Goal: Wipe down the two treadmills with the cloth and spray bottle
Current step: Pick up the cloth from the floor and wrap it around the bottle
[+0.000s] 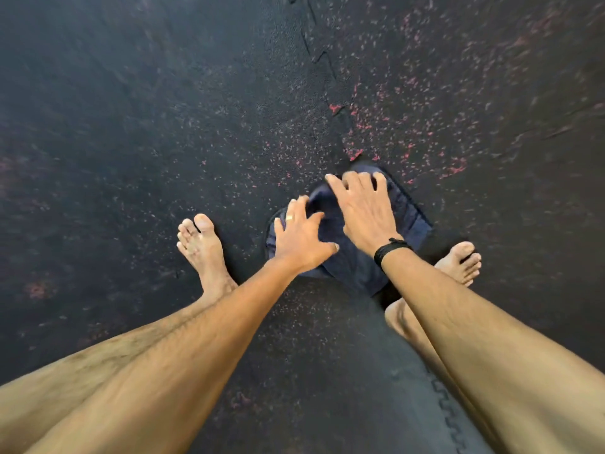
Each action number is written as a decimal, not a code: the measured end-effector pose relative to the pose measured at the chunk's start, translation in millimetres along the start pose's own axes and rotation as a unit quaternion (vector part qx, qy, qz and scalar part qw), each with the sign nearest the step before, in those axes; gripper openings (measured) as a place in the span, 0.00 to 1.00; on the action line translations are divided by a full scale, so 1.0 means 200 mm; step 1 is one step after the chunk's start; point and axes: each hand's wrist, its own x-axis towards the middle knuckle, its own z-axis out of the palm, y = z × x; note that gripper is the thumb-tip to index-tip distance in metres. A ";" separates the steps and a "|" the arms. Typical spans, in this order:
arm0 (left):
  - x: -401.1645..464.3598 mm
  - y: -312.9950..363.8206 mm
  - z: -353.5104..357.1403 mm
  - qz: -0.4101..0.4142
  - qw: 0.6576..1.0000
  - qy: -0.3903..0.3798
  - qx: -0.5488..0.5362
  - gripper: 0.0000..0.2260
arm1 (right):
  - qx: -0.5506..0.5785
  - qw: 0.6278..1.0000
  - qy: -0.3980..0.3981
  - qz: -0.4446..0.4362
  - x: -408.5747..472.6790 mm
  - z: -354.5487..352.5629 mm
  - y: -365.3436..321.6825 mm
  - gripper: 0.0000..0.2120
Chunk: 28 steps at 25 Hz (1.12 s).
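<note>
Both my hands are reaching down onto the dark blue cloth (350,267) lying on the speckled floor (163,126) between my bare feet. My left hand (302,239) is spreading its fingers over the cloth's near edge, while my right hand (363,211) is curling its fingertips into the far side.

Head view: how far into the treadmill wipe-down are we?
Done: nothing visible; no treadmill or spray bottle is in frame. In hand: both hands, left hand and right hand, reach down with fingers spread onto the dark blue cloth lying on the speckled rubber floor. Left: lifting the cloth, then all spraying and wiping.
</note>
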 end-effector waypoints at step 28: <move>-2.60 0.05 -1.82 0.185 0.942 0.241 -0.142 0.08 | 0.148 0.976 0.154 -0.030 -1.89 -2.56 -0.83 0.07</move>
